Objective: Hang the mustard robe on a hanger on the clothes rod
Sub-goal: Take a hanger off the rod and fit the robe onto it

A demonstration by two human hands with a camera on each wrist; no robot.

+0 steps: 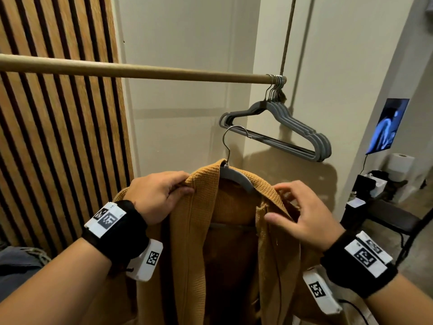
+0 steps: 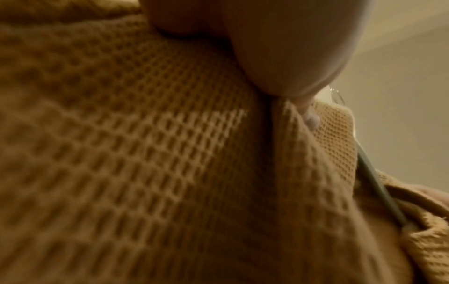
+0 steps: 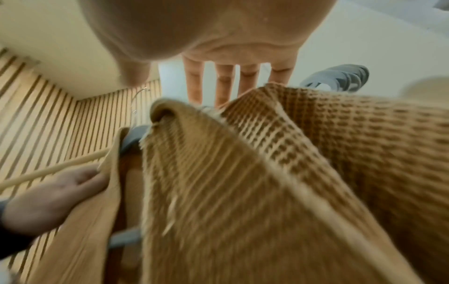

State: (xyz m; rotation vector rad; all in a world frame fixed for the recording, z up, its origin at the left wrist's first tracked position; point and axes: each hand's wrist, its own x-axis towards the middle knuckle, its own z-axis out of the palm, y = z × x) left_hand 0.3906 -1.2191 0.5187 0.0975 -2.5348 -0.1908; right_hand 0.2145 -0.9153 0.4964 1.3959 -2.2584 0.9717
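Note:
The mustard waffle-weave robe is draped over a grey hanger, whose metal hook points up, free in the air below the wooden clothes rod. My left hand pinches the robe's left collar fold; close up, its thumb presses into the robe's weave beside the hanger arm. My right hand hovers at the right shoulder, its fingers straight over the robe's cloth edge. The robe hides the hanger's shoulders.
Several empty grey hangers hang bunched at the rod's right end, next to a rope. A slatted wood wall stands left. At the right are a lit screen, a paper roll and dark furniture.

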